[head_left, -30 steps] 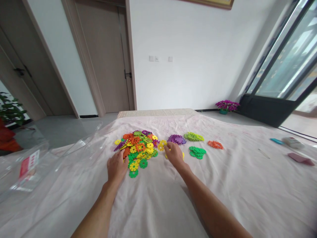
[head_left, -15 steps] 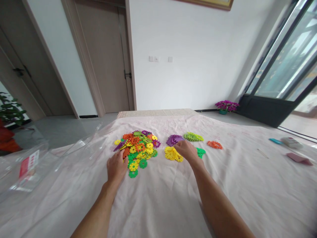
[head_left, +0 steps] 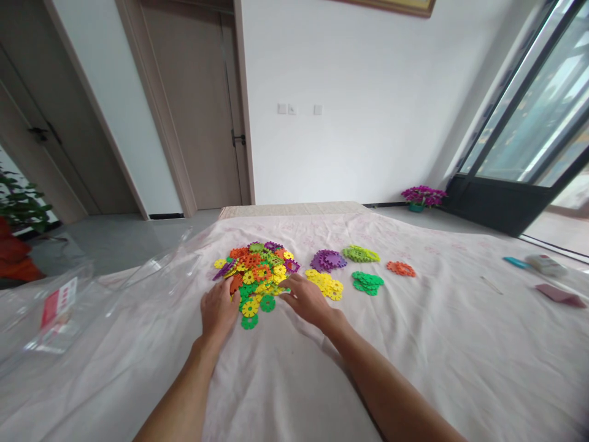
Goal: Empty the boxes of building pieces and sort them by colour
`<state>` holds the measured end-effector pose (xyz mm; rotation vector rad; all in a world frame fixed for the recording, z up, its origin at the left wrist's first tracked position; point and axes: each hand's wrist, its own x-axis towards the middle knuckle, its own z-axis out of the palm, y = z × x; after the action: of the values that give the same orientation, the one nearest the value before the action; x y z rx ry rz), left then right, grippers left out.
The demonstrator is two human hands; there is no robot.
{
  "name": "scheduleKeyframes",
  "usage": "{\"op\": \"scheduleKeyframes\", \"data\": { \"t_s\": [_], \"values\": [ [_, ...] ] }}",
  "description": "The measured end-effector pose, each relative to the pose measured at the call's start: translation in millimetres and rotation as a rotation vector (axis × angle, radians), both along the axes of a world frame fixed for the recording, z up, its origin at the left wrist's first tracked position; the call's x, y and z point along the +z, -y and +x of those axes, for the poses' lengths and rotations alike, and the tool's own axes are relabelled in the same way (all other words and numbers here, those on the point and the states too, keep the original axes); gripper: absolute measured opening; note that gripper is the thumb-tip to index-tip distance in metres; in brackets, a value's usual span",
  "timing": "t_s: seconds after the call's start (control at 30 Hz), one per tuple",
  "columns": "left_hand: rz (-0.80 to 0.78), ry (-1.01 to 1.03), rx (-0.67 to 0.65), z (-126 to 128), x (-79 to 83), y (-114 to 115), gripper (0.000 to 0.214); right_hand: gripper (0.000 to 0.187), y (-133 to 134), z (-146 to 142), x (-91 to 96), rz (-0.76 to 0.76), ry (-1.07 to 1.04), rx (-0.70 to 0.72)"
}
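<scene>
A mixed pile of flat plastic interlocking discs (head_left: 251, 273) in orange, yellow, green and purple lies in front of me. At its left edge rests my left hand (head_left: 219, 307), thumb and fingers apart, touching the pile beside an orange disc (head_left: 236, 283). My right hand (head_left: 308, 299) is at the pile's right edge, with thumb and fingertips around a green disc (head_left: 286, 290). To the right lie single-colour groups: yellow discs (head_left: 326, 283), purple discs (head_left: 327, 260), light green pieces (head_left: 360, 253), green discs (head_left: 367, 282) and orange pieces (head_left: 400, 268).
A clear plastic bag (head_left: 59, 313) with a red-and-white label lies at the left on the pale bedsheet-like cloth (head_left: 285, 380). At the far right are a blue item (head_left: 515, 263), a whitish block (head_left: 546, 266), a pink piece (head_left: 560, 294) and a thin stick (head_left: 491, 285).
My right hand has moved left from the yellow group to the mixed pile, uncovering the yellow and green groups. My left hand stays at the pile's left edge.
</scene>
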<state>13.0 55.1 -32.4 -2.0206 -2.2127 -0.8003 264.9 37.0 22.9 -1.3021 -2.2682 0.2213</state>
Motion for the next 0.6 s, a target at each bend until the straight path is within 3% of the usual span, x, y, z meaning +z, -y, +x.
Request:
{"op": "scheduleKeyframes", "data": {
  "t_s": [0.27, 0.4, 0.6],
  "values": [
    [-0.002, 0.000, 0.000, 0, -0.4, -1, 0.044, 0.033, 9, -25, -23.6, 0.013, 0.092, -0.057],
    [-0.008, -0.004, 0.000, 0, 0.1, -1, 0.045, 0.023, 6, -29, -29.0, 0.019, 0.034, -0.004],
    [-0.007, -0.017, -0.002, 0, 1.4, -1, 0.046, 0.007, 6, -30, -36.9, 0.023, -0.075, -0.046]
  ]
}}
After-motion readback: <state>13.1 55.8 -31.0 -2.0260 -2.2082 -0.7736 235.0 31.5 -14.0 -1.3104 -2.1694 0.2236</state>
